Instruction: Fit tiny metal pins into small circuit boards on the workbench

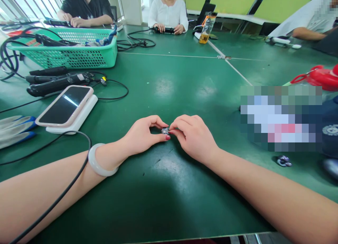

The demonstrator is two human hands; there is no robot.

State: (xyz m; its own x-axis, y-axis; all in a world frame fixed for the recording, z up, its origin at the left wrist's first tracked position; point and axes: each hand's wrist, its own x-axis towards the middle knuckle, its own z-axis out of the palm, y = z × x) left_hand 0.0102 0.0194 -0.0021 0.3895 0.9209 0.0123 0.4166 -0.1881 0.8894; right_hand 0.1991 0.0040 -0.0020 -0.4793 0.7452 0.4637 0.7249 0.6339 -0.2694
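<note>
- Pinching small metal piece (165, 130), L hand (139, 135): fingers (158, 121) parted only by its width.
- R hand (194, 136): fingers bunched at piece's R side; can't tell if gripping.
- Piece: over tabletop (148, 208), btwn both hands' fingers.
- Phone (64, 105) on white slab (85, 113), L of fingers; green basket (79, 58) farther off, same side.
- 2nd shiny piece (283, 161) on tabletop, R of fingers.

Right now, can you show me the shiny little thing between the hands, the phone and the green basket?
Shiny little thing (165, 130): head view, on its silvery middle.
Phone (64, 106): head view, on its dark screen.
Green basket (84, 57): head view, on its front wall.
</note>
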